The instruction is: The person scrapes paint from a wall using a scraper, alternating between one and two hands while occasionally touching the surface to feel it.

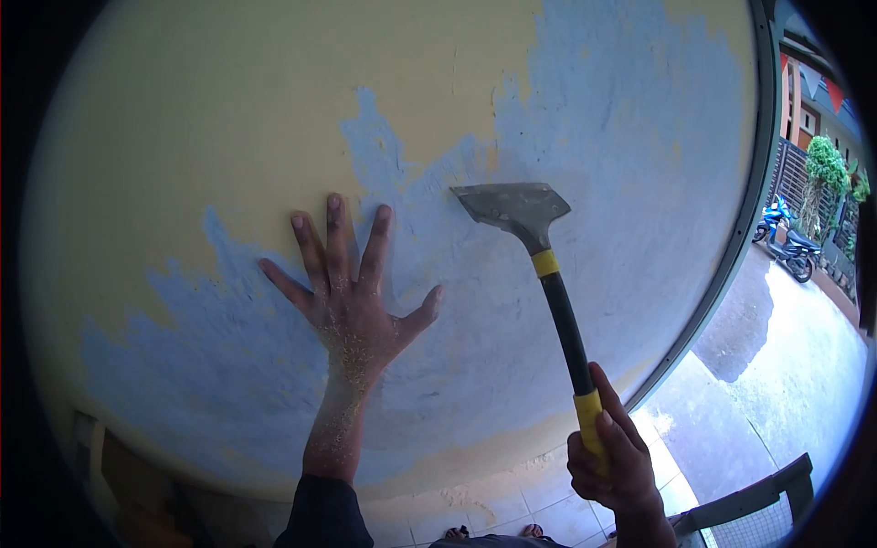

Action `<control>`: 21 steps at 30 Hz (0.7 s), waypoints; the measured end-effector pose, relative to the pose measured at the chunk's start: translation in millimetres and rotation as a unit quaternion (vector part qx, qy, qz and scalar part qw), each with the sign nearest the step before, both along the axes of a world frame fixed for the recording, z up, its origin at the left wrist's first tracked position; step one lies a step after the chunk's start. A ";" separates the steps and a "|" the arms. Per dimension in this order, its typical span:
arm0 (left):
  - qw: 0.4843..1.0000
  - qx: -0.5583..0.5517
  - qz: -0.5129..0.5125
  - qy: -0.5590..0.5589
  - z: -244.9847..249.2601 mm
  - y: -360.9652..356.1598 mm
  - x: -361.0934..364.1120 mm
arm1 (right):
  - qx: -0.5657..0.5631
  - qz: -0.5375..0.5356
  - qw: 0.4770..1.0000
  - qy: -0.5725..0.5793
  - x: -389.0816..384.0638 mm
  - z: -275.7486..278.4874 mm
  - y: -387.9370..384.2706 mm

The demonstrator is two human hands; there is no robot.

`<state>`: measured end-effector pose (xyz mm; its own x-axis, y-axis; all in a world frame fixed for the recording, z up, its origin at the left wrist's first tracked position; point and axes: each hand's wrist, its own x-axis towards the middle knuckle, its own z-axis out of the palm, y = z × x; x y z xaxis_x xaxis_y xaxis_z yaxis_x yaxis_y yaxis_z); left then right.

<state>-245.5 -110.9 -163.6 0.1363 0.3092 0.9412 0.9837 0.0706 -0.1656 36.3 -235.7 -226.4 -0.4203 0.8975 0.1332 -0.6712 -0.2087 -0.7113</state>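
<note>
In the head view, my left hand (352,315) lies flat on the wall with its fingers spread, and pale flakes dust its back and wrist. My right hand (617,452) is wrapped round the yellow lower grip of a long-handled scraper (568,320). The scraper's wide grey metal head is up against the wall, to the right of my left hand. Across the wall (228,119), cream paint covers the upper left, while a patchy blue-grey layer (630,155) shows on the right and below. The border between the two is jagged.
A dark metal frame (744,219) edges the wall at the right. Beyond it are a paved yard (804,365), a blue motorcycle (787,239) and a green shrub (826,163). Paint debris (468,500) lies on the floor tiles near my feet. A mesh-panelled dark frame (754,511) stands at the lower right.
</note>
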 end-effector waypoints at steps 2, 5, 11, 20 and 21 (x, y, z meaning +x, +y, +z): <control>1.000 0.016 -0.005 0.004 2.0 2.9 -2.4 | 0.000 -0.020 0.999 -0.035 0.9 0.9 -6.3; 1.000 0.003 -0.023 -0.010 1.0 2.3 -1.7 | 0.019 -0.036 0.998 -0.043 -3.3 7.7 -2.2; 1.000 0.000 -0.003 -0.001 0.9 1.2 -4.4 | -0.002 -0.043 0.998 -0.042 -2.2 10.8 -8.0; 1.000 -0.003 -0.002 -0.004 1.6 2.6 0.9 | -0.043 -0.050 0.998 -0.014 3.0 11.9 -4.7; 1.000 -0.001 0.000 -0.008 2.3 3.1 2.3 | -0.025 -0.041 0.999 -0.019 3.1 11.9 -1.0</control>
